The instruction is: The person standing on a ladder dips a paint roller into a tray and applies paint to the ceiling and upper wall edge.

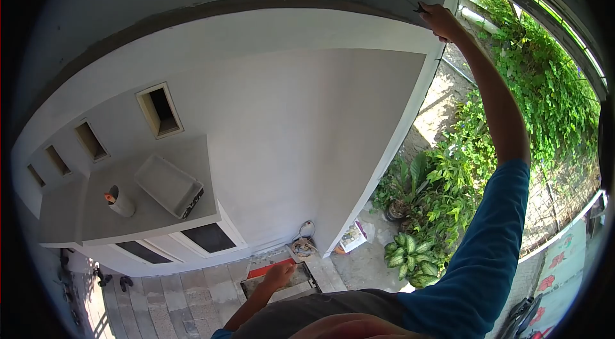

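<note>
High at the upper right, my right hand is closed round a small dark tool against the wall's top edge. A thin curved line runs up and left from the tool over the grey surface; whether it belongs to the tool is unclear. Low in the view, my left hand has its fingers curled, and what they hold, if anything, is too small to tell. Just behind it lie a red strip and a dark-edged tray or frame near the floor.
A ledge at left bears a grey tray and a white cylinder with something orange in its top. Small square openings line the wall. Coiled cord lies at the wall's foot. Leafy plants stand at right.
</note>
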The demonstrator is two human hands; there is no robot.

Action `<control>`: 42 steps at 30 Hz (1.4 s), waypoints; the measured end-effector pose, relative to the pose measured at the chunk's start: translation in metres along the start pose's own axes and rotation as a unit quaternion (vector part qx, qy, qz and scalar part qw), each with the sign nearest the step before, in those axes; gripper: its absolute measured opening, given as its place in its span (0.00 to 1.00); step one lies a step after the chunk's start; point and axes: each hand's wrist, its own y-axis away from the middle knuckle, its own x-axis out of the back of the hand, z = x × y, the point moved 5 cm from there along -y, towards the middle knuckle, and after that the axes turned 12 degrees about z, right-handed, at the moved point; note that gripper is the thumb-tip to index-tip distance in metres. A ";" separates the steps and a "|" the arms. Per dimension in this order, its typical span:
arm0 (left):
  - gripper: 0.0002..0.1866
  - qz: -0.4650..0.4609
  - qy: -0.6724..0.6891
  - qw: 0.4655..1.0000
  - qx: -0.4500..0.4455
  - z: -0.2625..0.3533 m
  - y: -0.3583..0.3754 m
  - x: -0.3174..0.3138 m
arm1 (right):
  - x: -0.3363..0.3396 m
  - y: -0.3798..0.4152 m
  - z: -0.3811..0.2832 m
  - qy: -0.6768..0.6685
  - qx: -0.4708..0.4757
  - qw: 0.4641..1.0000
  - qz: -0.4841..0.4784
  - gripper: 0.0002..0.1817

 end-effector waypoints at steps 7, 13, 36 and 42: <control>0.26 0.004 -0.002 1.000 0.003 0.004 0.001 0.001 | -0.011 -0.058 0.006 0.046 0.029 0.998 -0.006 0.28; 0.26 0.028 0.007 0.999 -0.016 0.004 0.003 0.001 | -0.024 -0.014 0.026 0.000 -0.019 0.997 -0.073 0.24; 0.25 0.002 -0.001 1.000 0.023 -0.011 -0.003 -0.006 | -0.042 -0.052 0.055 -0.034 -0.002 0.999 -0.006 0.30; 0.25 0.016 0.002 1.000 0.003 -0.010 -0.002 -0.006 | -0.044 -0.013 0.070 -0.004 -0.027 0.999 -0.045 0.30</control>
